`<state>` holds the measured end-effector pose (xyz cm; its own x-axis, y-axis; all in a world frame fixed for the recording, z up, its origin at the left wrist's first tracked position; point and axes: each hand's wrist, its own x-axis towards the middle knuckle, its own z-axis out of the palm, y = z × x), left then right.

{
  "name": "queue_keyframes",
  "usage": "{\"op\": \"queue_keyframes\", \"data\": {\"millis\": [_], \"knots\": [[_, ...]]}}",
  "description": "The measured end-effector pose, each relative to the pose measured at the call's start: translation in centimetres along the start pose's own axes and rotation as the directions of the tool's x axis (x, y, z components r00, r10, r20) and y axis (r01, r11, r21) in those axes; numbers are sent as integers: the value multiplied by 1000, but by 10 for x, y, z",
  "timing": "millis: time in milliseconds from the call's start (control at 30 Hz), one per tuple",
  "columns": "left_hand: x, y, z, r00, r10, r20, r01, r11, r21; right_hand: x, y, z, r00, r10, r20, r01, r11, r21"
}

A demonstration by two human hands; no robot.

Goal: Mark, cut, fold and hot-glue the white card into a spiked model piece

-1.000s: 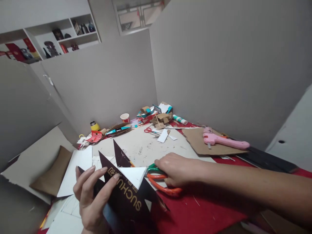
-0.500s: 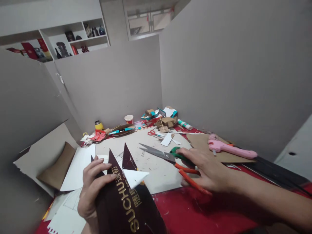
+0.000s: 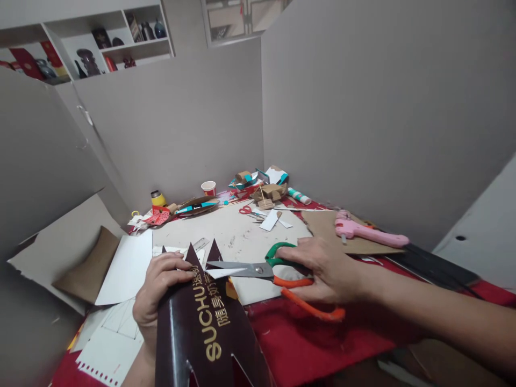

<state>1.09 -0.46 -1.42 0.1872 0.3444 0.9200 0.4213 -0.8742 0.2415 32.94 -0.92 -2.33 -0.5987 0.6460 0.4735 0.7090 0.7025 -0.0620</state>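
A dark brown printed cardboard box (image 3: 181, 322) with gold lettering is held up in my left hand (image 3: 159, 279), whose fingers wrap over its upper part. Pointed triangular teeth are cut along the box's far edge, and more notches show at its near end. My right hand (image 3: 322, 271) grips scissors (image 3: 260, 270) with green and orange handles. Their blades point left and lie at the toothed edge of the box, around a folded white-backed flap (image 3: 226, 272). Whether the blades are biting into the card is not plain.
A pink glue gun (image 3: 371, 233) lies on brown cardboard at right. Small red scissors (image 3: 246, 210), paper scraps, a paper cup (image 3: 208, 187) and cardboard pieces sit toward the back. White sheets (image 3: 108, 344) and a bent cardboard piece (image 3: 86, 263) are at left.
The scissors have moved left from beside the box to its toothed edge, their blades now at the white flap. The box has turned a little, and the camera view has shifted.
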Motion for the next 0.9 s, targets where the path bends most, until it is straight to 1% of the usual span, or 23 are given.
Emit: {"op": "queue_keyframes", "data": {"millis": [133, 333, 633, 767, 900], "knots": [[-1, -1, 1, 1000, -14, 28, 15, 999, -41, 5, -3, -2, 998, -45, 50, 45, 999, 18], [5, 1, -2, 998, -25, 52, 31, 994, -106, 5, -1, -1, 995, -73, 71, 70, 997, 36], [16, -3, -6, 992, -26, 121, 58, 959, -277, 4, -2, -3, 990, -110, 86, 107, 993, 40], [20, -10, -14, 979, -25, 201, 92, 939, -331, 2, -1, -2, 988, -125, 87, 123, 992, 30], [27, -19, -26, 939, 8, 343, 128, 920, -370, 0, -2, 0, 985, -148, 86, 144, 988, 48]]}}
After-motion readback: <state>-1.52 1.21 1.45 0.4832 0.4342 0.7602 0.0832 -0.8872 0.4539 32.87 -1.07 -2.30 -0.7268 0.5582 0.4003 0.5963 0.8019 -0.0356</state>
